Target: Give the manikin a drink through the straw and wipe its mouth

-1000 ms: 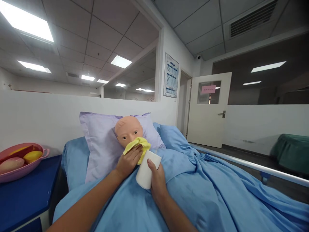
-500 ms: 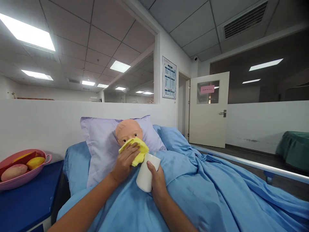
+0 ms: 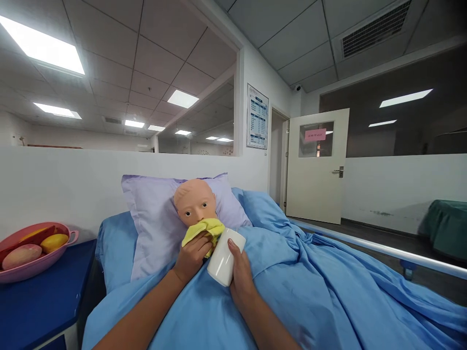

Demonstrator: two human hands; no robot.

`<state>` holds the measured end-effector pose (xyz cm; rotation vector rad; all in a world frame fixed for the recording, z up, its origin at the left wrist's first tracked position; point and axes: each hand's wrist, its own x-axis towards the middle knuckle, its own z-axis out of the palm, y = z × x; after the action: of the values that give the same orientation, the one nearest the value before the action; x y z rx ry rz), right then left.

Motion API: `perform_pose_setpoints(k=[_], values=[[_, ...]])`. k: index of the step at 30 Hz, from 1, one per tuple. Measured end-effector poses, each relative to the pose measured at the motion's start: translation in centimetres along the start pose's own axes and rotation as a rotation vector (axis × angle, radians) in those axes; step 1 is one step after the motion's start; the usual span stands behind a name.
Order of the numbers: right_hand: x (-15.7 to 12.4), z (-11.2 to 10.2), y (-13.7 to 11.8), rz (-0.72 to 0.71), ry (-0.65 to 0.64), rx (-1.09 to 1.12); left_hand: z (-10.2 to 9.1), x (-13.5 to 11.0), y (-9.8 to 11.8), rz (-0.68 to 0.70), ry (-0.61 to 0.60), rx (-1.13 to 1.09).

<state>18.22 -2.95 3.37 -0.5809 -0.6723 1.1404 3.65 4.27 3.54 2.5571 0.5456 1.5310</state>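
Observation:
A manikin [image 3: 195, 197] lies in the bed, its bald head on a lilac pillow [image 3: 149, 228]. My left hand [image 3: 193, 255] is closed on a yellow cloth [image 3: 204, 227], which covers the manikin's mouth and chin; its eyes and nose show above. Just right of the cloth, my right hand [image 3: 241, 270] grips a white cup [image 3: 225, 257], tilted, its upper end leaning right. What is inside the cup cannot be seen. A blue quilt [image 3: 302, 287] covers the manikin below the chin, under my forearms.
On the left, a pink basket [image 3: 71, 238] of fruit stands on a blue-topped bedside cabinet [image 3: 44, 301]. A white bed rail [image 3: 379, 249] runs along the right side. Behind are a half-height wall [image 3: 65, 189] and an open door [image 3: 315, 189].
My left hand and the yellow cloth have moved down from the manikin's nose, uncovering it, and the cloth is more bunched. The cup has shifted slightly right.

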Motion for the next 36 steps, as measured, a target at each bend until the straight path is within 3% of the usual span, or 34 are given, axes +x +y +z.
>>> perform_pose_setpoints(k=[5, 10, 12, 15, 17, 20, 29, 32, 36], values=[[0.4, -0.2, 0.2, 0.004, -0.008, -0.016, -1.1, -0.9, 0.7, 0.082, 0.036, 0.049], [0.7, -0.3, 0.3, 0.017, -0.001, -0.047, -2.0, 2.5, 2.5, 0.138, 0.273, 0.133], [0.5, -0.2, 0.2, 0.022, 0.000, -0.042, -1.9, 4.2, 2.8, 0.164, 0.251, 0.170], [0.4, 0.0, 0.1, 0.016, 0.011, -0.028, -1.5, 5.4, 2.2, 0.188, 0.082, 0.235], [0.4, 0.1, 0.1, 0.005, 0.017, -0.024, -1.1, 5.0, 1.7, 0.172, -0.008, 0.282], [0.4, 0.1, 0.2, -0.015, -0.007, -0.021, -0.6, 3.2, 1.2, 0.143, -0.044, 0.318], [-0.1, 0.1, -0.1, 0.018, 0.038, -0.041, 0.1, -1.1, 0.3, 0.292, 0.080, 0.458], [0.0, 0.1, 0.0, 0.017, 0.010, -0.038, -0.7, -1.1, 1.0, 0.364, 0.088, 0.464], [0.1, 0.0, 0.3, -0.001, -0.016, -0.039, -2.2, 1.1, 3.0, 0.404, 0.128, 0.440]])
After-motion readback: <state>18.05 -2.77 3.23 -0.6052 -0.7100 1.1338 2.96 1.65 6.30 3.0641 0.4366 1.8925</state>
